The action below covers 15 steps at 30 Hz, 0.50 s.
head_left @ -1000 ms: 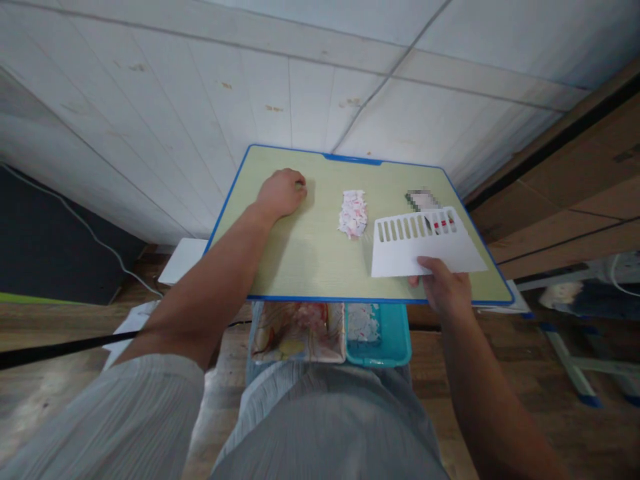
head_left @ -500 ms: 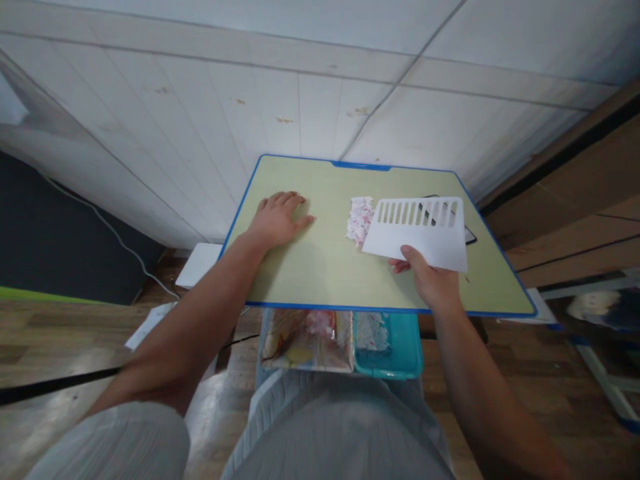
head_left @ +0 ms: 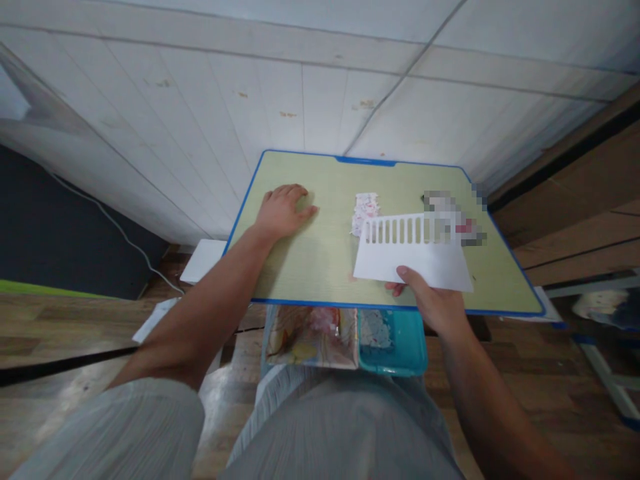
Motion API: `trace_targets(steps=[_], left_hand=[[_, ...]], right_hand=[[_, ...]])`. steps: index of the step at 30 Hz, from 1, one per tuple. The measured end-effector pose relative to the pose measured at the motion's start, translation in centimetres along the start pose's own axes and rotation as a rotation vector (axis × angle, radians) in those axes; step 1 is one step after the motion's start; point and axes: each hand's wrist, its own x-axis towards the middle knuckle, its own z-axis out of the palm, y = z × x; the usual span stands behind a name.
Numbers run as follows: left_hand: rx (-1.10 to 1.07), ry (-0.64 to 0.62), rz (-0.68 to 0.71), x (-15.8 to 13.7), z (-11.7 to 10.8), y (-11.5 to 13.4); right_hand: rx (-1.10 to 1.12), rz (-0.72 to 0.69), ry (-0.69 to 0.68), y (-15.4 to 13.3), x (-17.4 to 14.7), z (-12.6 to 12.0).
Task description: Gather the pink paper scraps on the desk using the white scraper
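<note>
My right hand (head_left: 433, 300) grips the lower edge of a flat white slotted card (head_left: 410, 263), thumb on top and fingers beneath. A row of long cut-out slots runs along the card's far side. Just beyond its left corner lies a patch of small white and pink paper-like bits (head_left: 365, 208), partly covered by the card. My left hand (head_left: 284, 212) rests palm down on the left of the pale yellow-green tabletop (head_left: 315, 267), fingers loosely spread and holding nothing.
A blurred-out item (head_left: 453, 215) lies at the table's right. Below the near edge are an open patterned box (head_left: 313, 363) and a turquoise tub (head_left: 413, 347) with pale bits inside. The white panelled wall (head_left: 200, 113) stands behind the table, a brown cabinet (head_left: 575, 193) at right.
My right hand has drawn the slotted card toward me and slightly left, uncovering part of the item on the right. My left hand stays in place on the table.
</note>
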Motion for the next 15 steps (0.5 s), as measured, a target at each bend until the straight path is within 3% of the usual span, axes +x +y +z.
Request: trace_targets(steps=[4, 8, 12, 15], left_hand=[[-0.017, -0.001, -0.002, 0.1, 0.1, 0.0], [-0.016, -0.014, 0.01, 0.1, -0.1, 0.1], [-0.001, -0.032, 0.008, -0.2, -0.5, 0.5], [0.005, -0.041, 0.007, -0.2, -0.7, 0.8]], right_hand=[[-0.032, -0.002, -0.102, -1.0, -1.3, -0.1], [-0.044, -0.011, -0.065, -1.0, -1.4, 0.0], [-0.01, -0.003, -0.111, -0.1, -1.0, -0.2], [0.1, -0.019, -0.036, 0.9, -0.4, -0.2]])
